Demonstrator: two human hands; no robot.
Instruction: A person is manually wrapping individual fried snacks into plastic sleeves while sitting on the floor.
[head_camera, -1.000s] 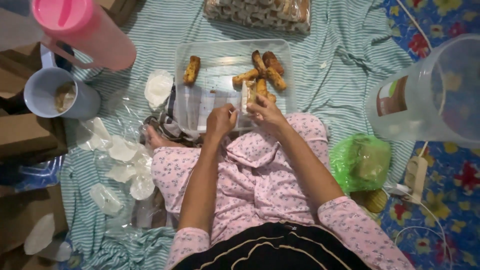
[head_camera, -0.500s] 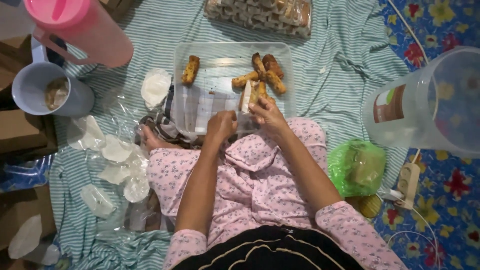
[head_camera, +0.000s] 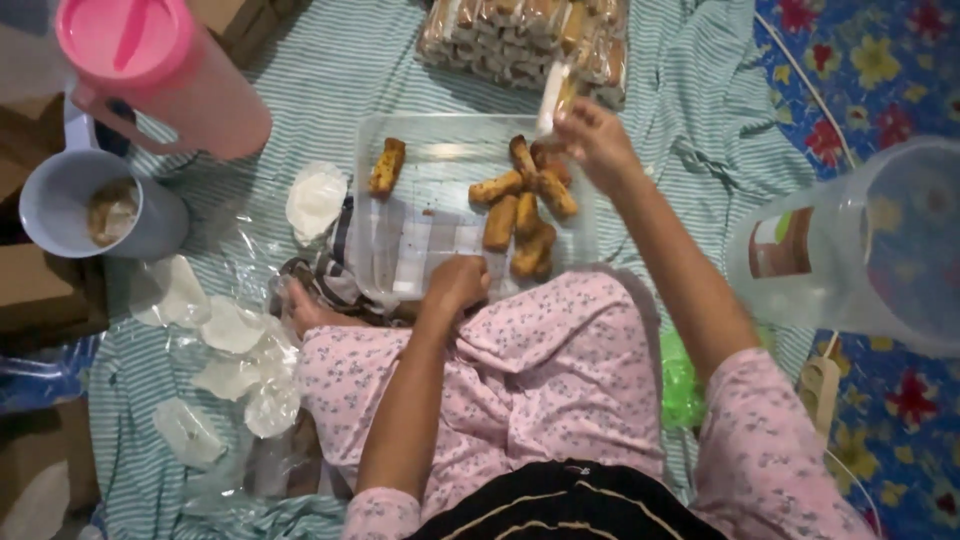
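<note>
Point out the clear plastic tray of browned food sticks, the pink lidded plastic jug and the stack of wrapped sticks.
clear plastic tray (head_camera: 440, 165), head view, bare floor of the tray.
pink lidded plastic jug (head_camera: 205, 105), head view, its side wall.
stack of wrapped sticks (head_camera: 500, 35), head view, middle of the stack.

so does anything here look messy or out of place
Mostly orderly, with two small oddities. One fried stick lies alone at the tray's left end, apart from the heap on the right. Loose clear wrappers are scattered over the striped cloth beside the person's knee. Nothing looks spilled or broken.
</note>
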